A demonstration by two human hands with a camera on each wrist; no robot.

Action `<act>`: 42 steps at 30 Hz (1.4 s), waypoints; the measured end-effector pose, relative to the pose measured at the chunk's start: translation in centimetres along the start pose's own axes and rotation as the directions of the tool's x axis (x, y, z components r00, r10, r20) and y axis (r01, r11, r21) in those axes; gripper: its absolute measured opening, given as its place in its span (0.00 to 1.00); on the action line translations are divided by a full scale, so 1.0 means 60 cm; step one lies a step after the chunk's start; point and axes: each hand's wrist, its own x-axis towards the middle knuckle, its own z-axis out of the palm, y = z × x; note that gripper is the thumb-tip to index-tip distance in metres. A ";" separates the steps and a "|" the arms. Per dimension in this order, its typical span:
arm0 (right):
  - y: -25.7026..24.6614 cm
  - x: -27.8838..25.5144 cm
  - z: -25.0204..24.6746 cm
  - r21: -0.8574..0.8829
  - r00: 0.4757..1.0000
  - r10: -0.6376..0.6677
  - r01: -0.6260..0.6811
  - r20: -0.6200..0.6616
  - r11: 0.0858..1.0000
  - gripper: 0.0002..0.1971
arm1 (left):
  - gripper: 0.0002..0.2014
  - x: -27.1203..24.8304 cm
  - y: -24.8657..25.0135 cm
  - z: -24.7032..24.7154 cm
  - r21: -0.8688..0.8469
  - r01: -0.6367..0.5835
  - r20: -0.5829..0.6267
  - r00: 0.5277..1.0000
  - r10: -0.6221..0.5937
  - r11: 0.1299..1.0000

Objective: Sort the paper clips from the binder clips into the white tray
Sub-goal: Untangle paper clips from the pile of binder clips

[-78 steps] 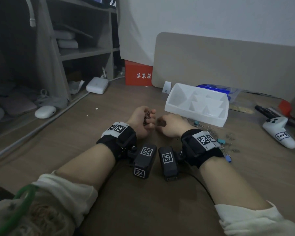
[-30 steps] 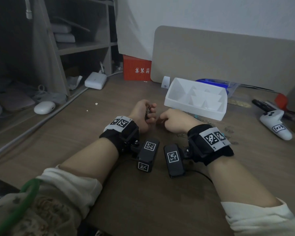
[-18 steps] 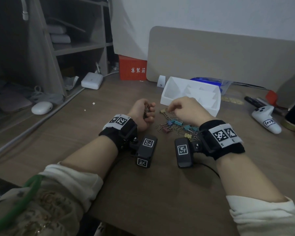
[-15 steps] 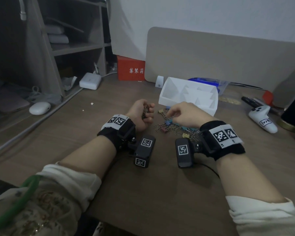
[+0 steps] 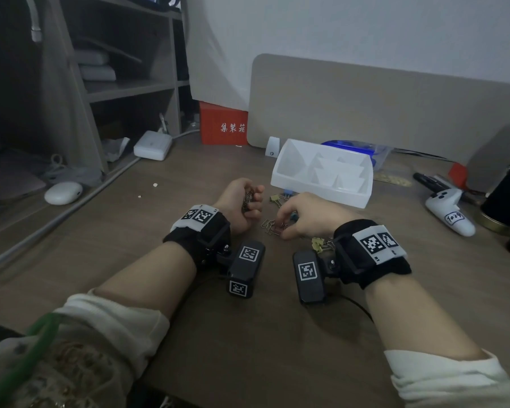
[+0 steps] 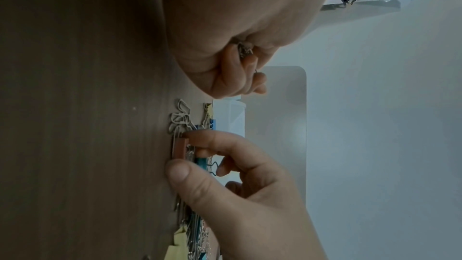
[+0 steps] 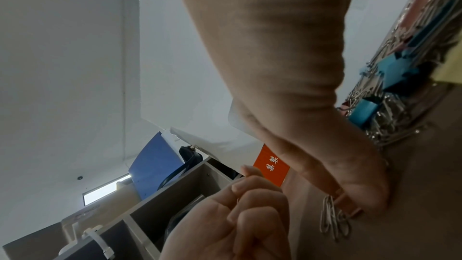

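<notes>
Head view: right hand [image 5: 309,219] had come down onto the mixed clips [image 5: 273,226] on the table [image 5: 262,334].
Thumb and forefinger pinched a pink binder clip [image 6: 179,146]; left hand [image 5: 242,204] stayed fisted round paper clips [image 5: 248,198]; white tray [image 5: 321,175] just beyond.

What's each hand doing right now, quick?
Left hand: fist curled round a bunch of paper clips.
Right hand: thumb and forefinger pinching a reddish binder clip on the desk.

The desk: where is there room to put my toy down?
Bare wood lies on the desk between the two forearms, and left of the left hand toward the white mouse. It is crowded between the right hand and white tray, where clips lie.
</notes>
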 end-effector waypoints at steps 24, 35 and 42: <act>0.018 0.024 0.010 0.229 0.915 0.151 -0.067 -0.373 0.971 0.12 | 0.18 0.000 0.000 0.000 0.007 0.002 -0.015 1.000 -0.002 1.000; 0.026 0.022 0.010 0.213 0.876 0.220 -0.139 -0.429 0.967 0.17 | 0.19 0.002 0.000 0.000 0.013 0.000 -0.022 1.000 0.000 1.000; 0.000 0.018 0.011 0.139 0.988 -0.050 0.070 -0.144 0.988 0.01 | 0.18 0.004 -0.001 0.001 0.018 -0.003 -0.014 1.000 0.004 1.000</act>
